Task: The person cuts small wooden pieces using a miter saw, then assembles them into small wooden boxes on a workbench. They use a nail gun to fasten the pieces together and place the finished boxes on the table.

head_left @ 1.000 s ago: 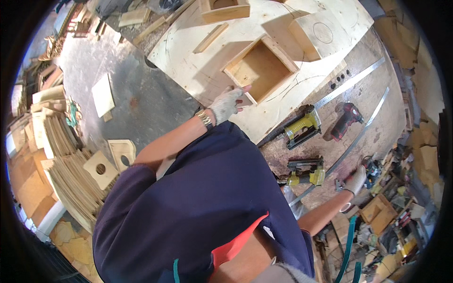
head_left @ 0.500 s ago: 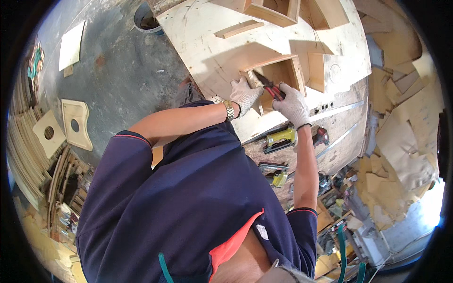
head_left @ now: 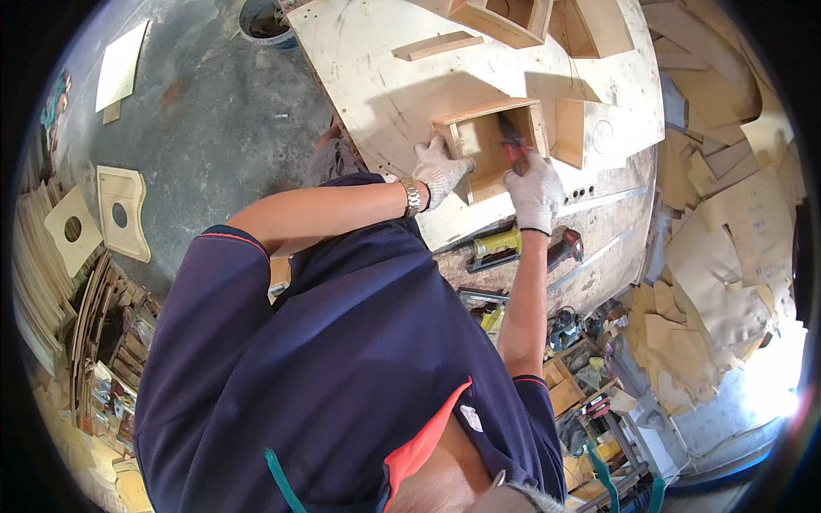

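An open wooden box (head_left: 487, 109) stands on the pale plywood sheet, its hollow facing up. My left hand (head_left: 441, 173), in a pale knit glove, grips the left wall of this box, the fingers closed over its edge. In my gloved right hand (head_left: 536, 192) is a pair of pliers (head_left: 517, 154) with red handles and dark jaws. The jaws point away from me over the right part of the box. I cannot tell whether they touch the wood. My palm hides the handle ends.
More wooden boxes (head_left: 505, 26) stand at the sheet's far side, and another box (head_left: 590, 132) is on the right. A wood strip (head_left: 438, 45) lies beyond. Nearer me are a yellow nail gun (head_left: 496, 245) and a red-and-black power tool (head_left: 566, 248). A bucket (head_left: 267, 24) stands far left.
The pliers have moved from the box's left wall to its right side, with my right hand turning them more upright. My left hand stays on the left wall.
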Tool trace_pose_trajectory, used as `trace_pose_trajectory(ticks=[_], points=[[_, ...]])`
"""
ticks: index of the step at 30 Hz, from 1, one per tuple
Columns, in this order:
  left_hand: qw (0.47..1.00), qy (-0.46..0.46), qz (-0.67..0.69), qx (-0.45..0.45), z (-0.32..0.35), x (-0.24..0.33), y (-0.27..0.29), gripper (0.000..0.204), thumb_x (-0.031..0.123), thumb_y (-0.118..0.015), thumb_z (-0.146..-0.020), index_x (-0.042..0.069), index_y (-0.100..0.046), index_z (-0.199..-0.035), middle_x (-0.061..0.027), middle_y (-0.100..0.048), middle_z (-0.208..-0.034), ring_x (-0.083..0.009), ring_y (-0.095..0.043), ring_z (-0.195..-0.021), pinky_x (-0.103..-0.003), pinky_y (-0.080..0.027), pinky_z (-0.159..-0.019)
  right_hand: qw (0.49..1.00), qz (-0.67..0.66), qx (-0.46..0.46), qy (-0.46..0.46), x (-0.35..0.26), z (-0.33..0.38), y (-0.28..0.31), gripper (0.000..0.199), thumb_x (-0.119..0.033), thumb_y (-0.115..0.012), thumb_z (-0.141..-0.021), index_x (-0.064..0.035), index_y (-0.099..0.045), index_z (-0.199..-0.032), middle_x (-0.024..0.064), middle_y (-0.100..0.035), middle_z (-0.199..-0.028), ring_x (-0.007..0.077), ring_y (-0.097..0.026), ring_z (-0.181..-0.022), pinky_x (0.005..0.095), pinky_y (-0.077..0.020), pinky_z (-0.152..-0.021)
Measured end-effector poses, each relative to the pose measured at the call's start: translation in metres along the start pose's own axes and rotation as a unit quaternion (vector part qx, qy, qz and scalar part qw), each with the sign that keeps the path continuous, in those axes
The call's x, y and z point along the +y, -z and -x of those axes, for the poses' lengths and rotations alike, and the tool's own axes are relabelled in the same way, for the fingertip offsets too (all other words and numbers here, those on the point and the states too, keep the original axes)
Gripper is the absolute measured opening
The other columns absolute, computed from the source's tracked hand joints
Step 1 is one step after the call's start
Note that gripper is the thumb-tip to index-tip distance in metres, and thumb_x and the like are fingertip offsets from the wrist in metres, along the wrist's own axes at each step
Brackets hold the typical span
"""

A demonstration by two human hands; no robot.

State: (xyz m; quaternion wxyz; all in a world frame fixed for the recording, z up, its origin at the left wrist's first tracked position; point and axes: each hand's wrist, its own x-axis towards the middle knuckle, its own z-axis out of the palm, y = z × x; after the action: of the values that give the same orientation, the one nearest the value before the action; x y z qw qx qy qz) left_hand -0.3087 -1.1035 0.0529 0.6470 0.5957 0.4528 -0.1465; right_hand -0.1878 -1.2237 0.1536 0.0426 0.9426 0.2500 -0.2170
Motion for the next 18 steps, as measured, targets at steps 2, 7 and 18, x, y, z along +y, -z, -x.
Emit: trace_pose_trajectory(ticks=[2,7,18], points=[[0.999,-0.002,0.045,-0.006,-0.001,0.004,-0.001,0.085,0.042,-0.081,-0.076,-0.005,-0.053,-0.140,-0.0303,-0.047,-0.136,-0.0475,-0.060,-0.123,-0.047,-0.050,-0.111,0.988,-0.047,0.026,0.145,-0.002,-0.004,-0.020,0.049,-0.032,-0.081,-0.078,-0.0205,-0.076,-0.125,0.0153,-0.074,-0.117,0.0365,-0.071,-0.111,0.0490,-0.0579,-0.094],[1.000,0.006,0.000,-0.009,-0.001,0.000,0.005,0.083,0.039,-0.079,-0.080,0.001,-0.052,-0.148,-0.0303,-0.049,-0.139,-0.0428,-0.063,-0.122,-0.046,-0.059,-0.103,1.000,-0.016,0.001,-0.005,0.003,-0.001,-0.008,0.050,-0.032,-0.082,-0.080,-0.0209,-0.075,-0.128,0.0149,-0.073,-0.116,0.0364,-0.071,-0.113,0.0479,-0.0585,-0.093],[0.998,-0.006,0.021,-0.054,-0.012,-0.001,0.010,0.098,0.043,-0.081,-0.078,0.007,-0.045,-0.162,-0.0299,-0.048,-0.145,-0.0435,-0.058,-0.130,-0.047,-0.053,-0.111,0.998,-0.037,0.030,0.048,0.000,0.014,-0.033,0.056,-0.032,-0.083,-0.075,-0.0170,-0.074,-0.129,0.0188,-0.073,-0.117,0.0394,-0.073,-0.107,0.0501,-0.0593,-0.092]])
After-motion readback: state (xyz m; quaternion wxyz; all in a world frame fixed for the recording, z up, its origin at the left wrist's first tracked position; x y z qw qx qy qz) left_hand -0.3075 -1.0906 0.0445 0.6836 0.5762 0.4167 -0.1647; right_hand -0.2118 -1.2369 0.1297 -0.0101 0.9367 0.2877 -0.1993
